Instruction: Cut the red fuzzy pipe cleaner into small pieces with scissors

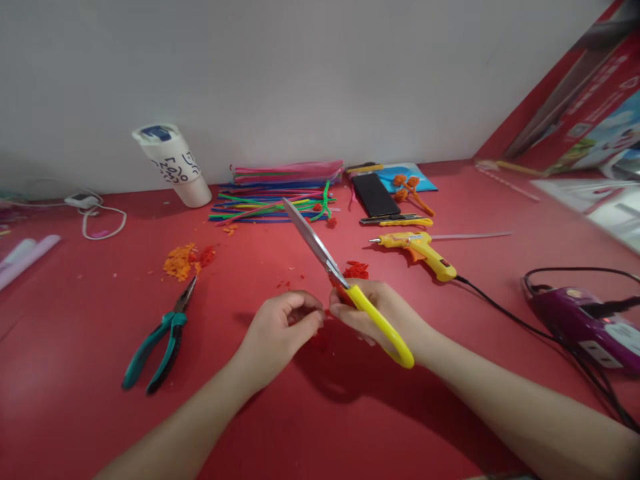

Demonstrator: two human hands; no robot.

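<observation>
My right hand (377,307) is closed around yellow-handled scissors (317,247), whose blades point up and away to the left. Close beside it, my left hand (283,333) has thumb and fingertips pinched together. A tiny bit of red shows between the two hands, too small to name. Just beyond the right hand lies a small pile of red clippings (357,269). Red crumbs are scattered on the red table (260,427) below and ahead of the fingers. To the left rest teal-handled long-nose pliers (167,333), near orange clippings (181,262).
Coloured pipe cleaners (280,193) lie along the wall. A white tumbler (175,167) stands left of them. At right are a black phone (376,195), a cutter knife (397,221), orange pipe-cleaner flowers (413,190), a yellow glue gun (417,250) with cord, and a purple power strip (590,327).
</observation>
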